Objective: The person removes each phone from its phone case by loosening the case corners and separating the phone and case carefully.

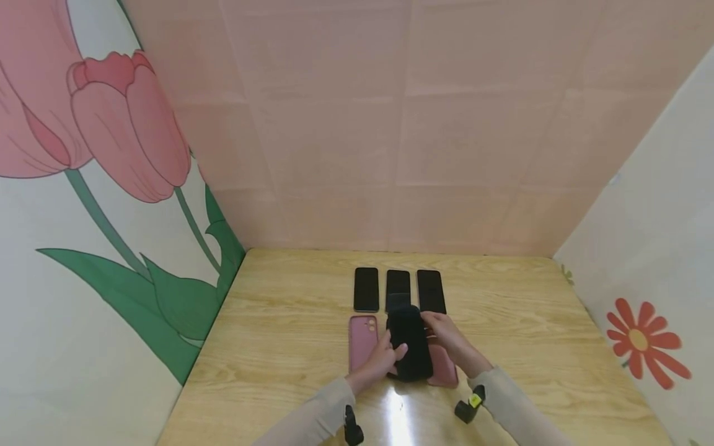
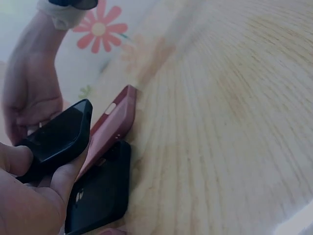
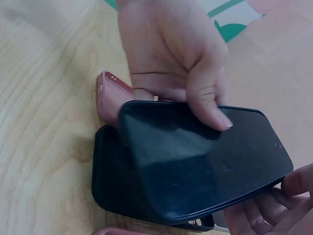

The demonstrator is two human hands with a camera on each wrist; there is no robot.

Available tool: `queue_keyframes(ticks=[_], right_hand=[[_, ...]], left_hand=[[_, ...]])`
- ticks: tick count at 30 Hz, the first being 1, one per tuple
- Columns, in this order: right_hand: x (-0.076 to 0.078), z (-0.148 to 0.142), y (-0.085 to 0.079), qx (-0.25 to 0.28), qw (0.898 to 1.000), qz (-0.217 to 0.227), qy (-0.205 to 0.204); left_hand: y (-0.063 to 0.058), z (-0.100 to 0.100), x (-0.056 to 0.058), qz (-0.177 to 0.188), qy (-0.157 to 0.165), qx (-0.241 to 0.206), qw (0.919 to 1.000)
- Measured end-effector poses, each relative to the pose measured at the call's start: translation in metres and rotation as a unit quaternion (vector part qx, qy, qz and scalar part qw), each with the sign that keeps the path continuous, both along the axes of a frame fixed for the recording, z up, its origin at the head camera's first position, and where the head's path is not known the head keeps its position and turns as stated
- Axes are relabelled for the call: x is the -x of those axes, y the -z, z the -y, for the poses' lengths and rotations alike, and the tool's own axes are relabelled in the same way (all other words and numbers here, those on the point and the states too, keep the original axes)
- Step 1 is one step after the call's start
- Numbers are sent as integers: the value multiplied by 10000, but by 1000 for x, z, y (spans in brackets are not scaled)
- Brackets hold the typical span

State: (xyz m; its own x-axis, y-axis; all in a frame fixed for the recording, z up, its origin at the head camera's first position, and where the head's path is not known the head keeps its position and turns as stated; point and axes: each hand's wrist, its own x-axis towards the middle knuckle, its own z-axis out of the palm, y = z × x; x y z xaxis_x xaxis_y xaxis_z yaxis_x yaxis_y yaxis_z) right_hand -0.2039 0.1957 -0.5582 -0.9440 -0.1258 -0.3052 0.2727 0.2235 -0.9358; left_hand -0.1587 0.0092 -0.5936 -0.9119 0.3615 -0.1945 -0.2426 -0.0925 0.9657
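A phone (image 1: 414,356) with a black case around its edge is held tilted, screen up, by both hands. My left hand (image 1: 379,360) grips its left side, thumb over the screen and fingers beneath. At its far right corner my right hand (image 1: 449,339) pinches the edge with thumb and fingers. Beneath the phone lies a separate black case (image 3: 115,181), open side up, mostly covered in the head view. A pink case (image 1: 362,341) rests left of the hands, and another pink case (image 1: 444,368) shows partly under the right hand.
Three dark phones lie in a row behind the cases: a left one (image 1: 365,289), a middle one (image 1: 398,288) and a right one (image 1: 431,291). The wooden table (image 1: 290,347) meets a pink back wall (image 1: 390,155) and printed side walls.
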Motion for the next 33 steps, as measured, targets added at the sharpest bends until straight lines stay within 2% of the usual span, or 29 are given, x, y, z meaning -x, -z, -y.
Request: queue_keyframes(ticks=[3, 8, 11, 15, 19, 26, 33], right_hand=[[-2, 2, 2, -64, 9999, -23, -87], [-8, 3, 4, -119, 9996, -38, -238], [-11, 3, 5, -85, 9995, -31, -306], [-11, 3, 7, 311, 9985, 23, -452], [-13, 6, 10, 530, 9971, -87, -530], [-20, 17, 19, 255, 9981, -534, -146], [-22, 24, 20, 113, 9970, -467, 613]], left_hand=[[-2, 2, 3, 17, -77, -91, 9999], [-5, 5, 7, 59, -417, -169, 9990], [-8, 9, 12, 276, -589, -384, 9971], [-12, 18, 22, 344, -697, -573, 9953], [-14, 23, 26, 154, -732, -623, 9953], [-16, 22, 23, 106, -488, -637, 9967], [-16, 19, 22, -88, -313, -646, 9974]])
